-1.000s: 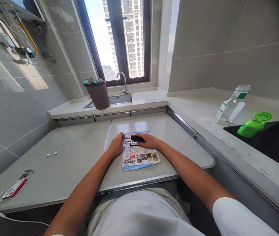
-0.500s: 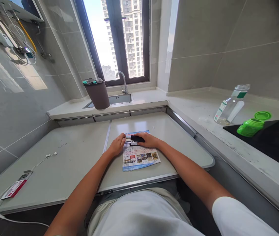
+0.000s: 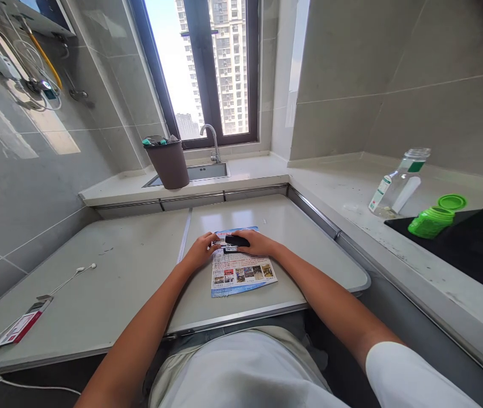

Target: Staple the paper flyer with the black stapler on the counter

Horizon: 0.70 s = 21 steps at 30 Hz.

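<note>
A printed leaflet (image 3: 241, 277), blue-edged with small photos, lies on the light table in front of me. Over its upper part sits a black stapler (image 3: 236, 241), with a dark top arm and a dark base. My right hand (image 3: 258, 242) is wrapped around the stapler's right end from above. At the leaflet's upper left edge is my left hand (image 3: 201, 249). Its thumb and fingers are slightly apart close to the stapler's front end, and I see nothing firmly held between them.
On the left of the table (image 3: 131, 283) lie a red-and-white box (image 3: 20, 328) and a white cable (image 3: 69, 280). A bin (image 3: 168, 164) stands by the sink (image 3: 207, 171). The right counter holds a glass bottle (image 3: 398, 187), an open green container (image 3: 432, 220) and black cloth (image 3: 475, 243).
My left thumb and fingers have parted slightly at the leaflet's edge, where they were closer together. My right hand and the stapler stay nearly in place.
</note>
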{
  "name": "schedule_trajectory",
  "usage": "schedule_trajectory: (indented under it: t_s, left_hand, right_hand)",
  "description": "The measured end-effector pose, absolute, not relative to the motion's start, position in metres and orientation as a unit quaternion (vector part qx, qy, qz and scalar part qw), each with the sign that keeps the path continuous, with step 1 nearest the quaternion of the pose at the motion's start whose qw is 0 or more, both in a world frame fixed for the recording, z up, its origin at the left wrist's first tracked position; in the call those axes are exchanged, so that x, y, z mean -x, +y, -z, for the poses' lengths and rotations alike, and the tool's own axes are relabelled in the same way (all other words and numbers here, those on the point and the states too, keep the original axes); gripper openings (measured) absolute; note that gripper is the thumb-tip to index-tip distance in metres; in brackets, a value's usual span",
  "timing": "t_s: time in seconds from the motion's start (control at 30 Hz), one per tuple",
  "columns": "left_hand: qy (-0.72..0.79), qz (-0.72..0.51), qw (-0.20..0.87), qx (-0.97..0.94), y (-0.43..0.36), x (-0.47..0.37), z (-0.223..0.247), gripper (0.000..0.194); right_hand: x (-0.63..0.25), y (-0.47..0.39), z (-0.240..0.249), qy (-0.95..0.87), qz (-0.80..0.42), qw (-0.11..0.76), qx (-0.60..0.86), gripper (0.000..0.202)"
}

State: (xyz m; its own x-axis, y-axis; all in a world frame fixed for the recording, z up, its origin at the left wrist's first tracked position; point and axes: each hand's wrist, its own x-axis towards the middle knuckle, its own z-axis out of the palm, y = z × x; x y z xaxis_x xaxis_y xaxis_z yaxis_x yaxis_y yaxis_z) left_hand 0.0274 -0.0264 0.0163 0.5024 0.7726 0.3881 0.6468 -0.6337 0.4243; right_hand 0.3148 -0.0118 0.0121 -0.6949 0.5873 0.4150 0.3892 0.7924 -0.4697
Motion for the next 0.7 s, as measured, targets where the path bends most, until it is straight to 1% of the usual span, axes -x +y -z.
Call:
schedule_trajectory:
  t_s: [0.13, 0.3, 0.53, 0.7]
  left_hand:
    - [0.411, -0.255, 0.093, -0.87, -0.027, -0.0271, -0.0165, 0.01]
    - [0.433, -0.278, 0.097, -0.852, -0.0249, -0.0274, -0.0134, 0.014]
    - [0.434, -0.304, 0.156, -0.833, -0.018, -0.0261, -0.0083, 0.027]
    - [0.438, -0.325, 0.192, -0.816, -0.0195, -0.0287, -0.009, 0.039]
  right_hand:
    - [-0.3146, -0.0113, -0.0122, -0.903, -0.175, 0.282, 0.274, 0.056]
    - [-0.3141, -0.0133, -0.0151, -0.904, -0.176, 0.279, 0.272, 0.056]
    - [-0.3142, -0.0154, -0.0175, -0.904, -0.17, 0.273, 0.281, 0.056]
    - [-0.3141, -0.0149, -0.0167, -0.905, -0.17, 0.273, 0.28, 0.057]
